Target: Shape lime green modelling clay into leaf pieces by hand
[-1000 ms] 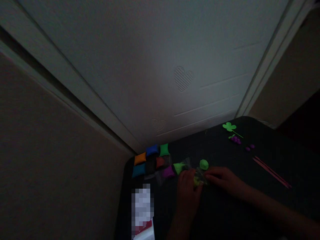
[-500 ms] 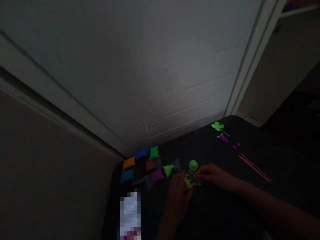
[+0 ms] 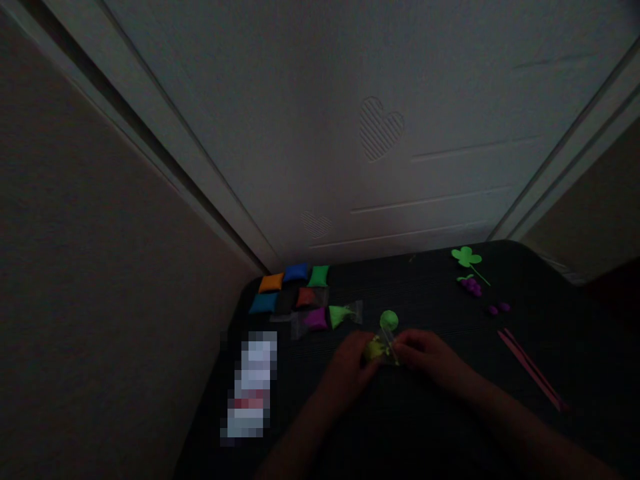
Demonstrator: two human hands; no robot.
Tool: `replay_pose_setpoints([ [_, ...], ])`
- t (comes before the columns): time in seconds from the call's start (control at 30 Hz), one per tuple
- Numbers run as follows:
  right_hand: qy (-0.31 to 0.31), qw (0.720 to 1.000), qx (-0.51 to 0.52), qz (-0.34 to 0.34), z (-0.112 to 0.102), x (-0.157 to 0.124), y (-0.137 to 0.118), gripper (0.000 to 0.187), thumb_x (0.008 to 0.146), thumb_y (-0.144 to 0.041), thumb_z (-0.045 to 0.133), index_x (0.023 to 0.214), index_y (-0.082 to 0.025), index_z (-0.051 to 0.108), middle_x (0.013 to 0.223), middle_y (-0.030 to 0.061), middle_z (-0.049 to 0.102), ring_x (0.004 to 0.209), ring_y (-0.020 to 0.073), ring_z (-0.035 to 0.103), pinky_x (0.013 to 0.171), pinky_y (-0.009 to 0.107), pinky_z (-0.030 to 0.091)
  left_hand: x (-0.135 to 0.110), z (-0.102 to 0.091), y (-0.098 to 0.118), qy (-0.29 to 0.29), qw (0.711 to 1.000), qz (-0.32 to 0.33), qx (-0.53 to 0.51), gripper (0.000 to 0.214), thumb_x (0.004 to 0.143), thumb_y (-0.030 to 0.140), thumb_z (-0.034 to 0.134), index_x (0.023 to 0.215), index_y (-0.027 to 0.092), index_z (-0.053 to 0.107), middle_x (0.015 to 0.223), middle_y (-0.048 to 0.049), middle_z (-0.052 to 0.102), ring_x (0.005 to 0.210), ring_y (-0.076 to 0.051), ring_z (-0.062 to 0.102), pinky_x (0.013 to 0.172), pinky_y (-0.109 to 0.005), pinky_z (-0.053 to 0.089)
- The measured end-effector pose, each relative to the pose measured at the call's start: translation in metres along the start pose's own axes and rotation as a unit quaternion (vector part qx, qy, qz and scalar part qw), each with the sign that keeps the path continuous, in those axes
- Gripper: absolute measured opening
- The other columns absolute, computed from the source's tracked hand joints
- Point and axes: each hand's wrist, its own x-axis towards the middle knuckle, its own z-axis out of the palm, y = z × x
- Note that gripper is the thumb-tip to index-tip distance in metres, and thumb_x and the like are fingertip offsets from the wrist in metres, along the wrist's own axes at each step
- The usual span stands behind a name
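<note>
Between my hands is a small clear zip bag (image 3: 377, 349) with yellow clay inside. My left hand (image 3: 350, 365) grips its left side, fingers and thumb closed around the clay end. At the opposite, zip end, my right hand (image 3: 424, 353) pinches the bag's edge with thumb and fingertips. Just beyond the bag, a round light green clay piece (image 3: 389, 320) lies on the dark table. To the left of it are a light green clay bag (image 3: 340, 315), partly used, and a purple clay bag (image 3: 316, 319).
More clay packs, orange (image 3: 271, 283), blue (image 3: 296, 271), green (image 3: 319, 275), teal (image 3: 263, 303) and red (image 3: 306, 297), lie back left. A blurred white item (image 3: 253, 383) is nearer. At right are a green clover shape (image 3: 467, 257), purple ball cluster (image 3: 471, 287) and pink tools (image 3: 530, 370).
The camera view has shifted, so the table items sit differently in frame. My left hand has turned and wraps the bag's clay end from the side; my right hand keeps its pinch.
</note>
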Motion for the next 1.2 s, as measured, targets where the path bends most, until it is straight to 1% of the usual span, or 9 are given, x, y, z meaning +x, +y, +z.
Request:
replay_pose_setpoints([
  [0.13,0.015,1.000,0.026,0.003,-0.002,-0.002,0.000,0.027,0.074,-0.041,0.047,0.075,-0.015,0.054,0.057,-0.0043,0.043,0.050,0.0053,0.036,0.047,0.017,0.028,0.001,0.001,-0.002,0.000,1.000,-0.016,-0.017,0.045,0.066,0.027,0.057,0.109,0.021,0.042,0.105,-0.0038,0.051,0.095,-0.015,0.048,0.082,-0.030,0.040],
  [0.3,0.022,0.998,0.042,0.037,0.000,0.001,0.002,0.025,0.073,-0.041,0.048,0.076,-0.016,0.053,0.059,-0.0037,0.044,0.050,0.0058,0.037,0.047,0.017,0.028,0.003,0.007,-0.005,-0.011,0.999,-0.001,0.044,0.033,0.076,0.022,0.041,0.109,0.020,0.042,0.106,-0.0056,0.051,0.096,-0.016,0.049,0.084,-0.031,0.040],
  [0.5,0.008,0.998,0.034,0.045,0.003,0.001,0.003,0.024,0.073,-0.040,0.048,0.074,-0.017,0.053,0.060,-0.0031,0.045,0.051,0.0063,0.038,0.048,0.018,0.030,0.002,0.004,-0.005,-0.042,0.997,0.014,0.068,0.023,0.079,0.021,0.036,0.098,0.019,0.049,0.093,-0.0036,0.056,0.085,-0.014,0.051,0.077,-0.028,0.041],
  [0.67,0.000,0.999,0.019,0.042,0.003,-0.001,0.002,0.023,0.072,-0.040,0.049,0.073,-0.017,0.054,0.061,-0.0024,0.049,0.055,0.0075,0.042,0.051,0.019,0.033,0.000,0.003,-0.010,-0.033,0.998,-0.019,0.058,0.014,0.075,0.019,0.041,0.080,0.018,0.054,0.078,-0.0019,0.056,0.072,-0.012,0.051,0.066,-0.024,0.039],
  [0.77,0.002,0.999,0.023,0.046,0.002,-0.002,0.003,0.023,0.071,-0.040,0.051,0.074,-0.018,0.055,0.063,-0.0027,0.050,0.055,0.0076,0.044,0.052,0.019,0.034,-0.001,0.000,-0.009,-0.039,0.997,-0.067,0.001,0.008,0.070,0.022,0.048,0.074,0.018,0.054,0.072,-0.0004,0.054,0.068,-0.011,0.049,0.062,-0.022,0.038],
  [0.87,0.006,0.999,0.015,0.047,0.001,-0.002,0.003,0.023,0.071,-0.040,0.050,0.076,-0.018,0.055,0.066,-0.0020,0.052,0.058,0.0084,0.046,0.053,0.020,0.035,0.001,-0.007,-0.004,-0.061,0.985,-0.115,-0.117,0.033,0.062,0.030,0.060,0.092,0.019,0.053,0.085,-0.0011,0.056,0.073,-0.012,0.050,0.063,-0.022,0.038],
  [0.93,0.002,0.999,-0.002,0.041,0.002,-0.002,0.002,0.024,0.072,-0.040,0.049,0.076,-0.018,0.055,0.068,-0.0010,0.053,0.061,0.0098,0.047,0.055,0.020,0.037,0.002,-0.011,0.000,-0.088,0.969,-0.132,-0.187,0.042,0.061,0.034,0.060,0.099,0.019,0.051,0.091,-0.0020,0.056,0.076,-0.013,0.050,0.064,-0.022,0.039],
  [1.03,-0.013,0.999,-0.037,0.021,0.005,-0.004,0.001,0.024,0.073,-0.040,0.047,0.077,-0.018,0.056,0.069,0.0000,0.054,0.066,0.0115,0.049,0.058,0.022,0.039,0.005,-0.013,0.003,-0.131,0.949,-0.157,-0.240,0.029,0.069,0.039,0.050,0.085,0.016,0.057,0.078,-0.0007,0.056,0.069,-0.011,0.049,0.060,-0.020,0.037],
  [1.2,0.004,0.997,-0.081,-0.015,0.009,-0.005,-0.001,0.022,0.076,-0.038,0.045,0.077,-0.019,0.057,0.071,0.0002,0.056,0.066,0.0116,0.050,0.060,0.022,0.039,0.004,-0.007,0.002,-0.104,0.926,-0.217,-0.291,0.030,0.062,0.041,0.058,0.069,0.013,0.052,0.062,0.0038,0.049,0.057,-0.007,0.042,0.051,-0.017,0.032],
])
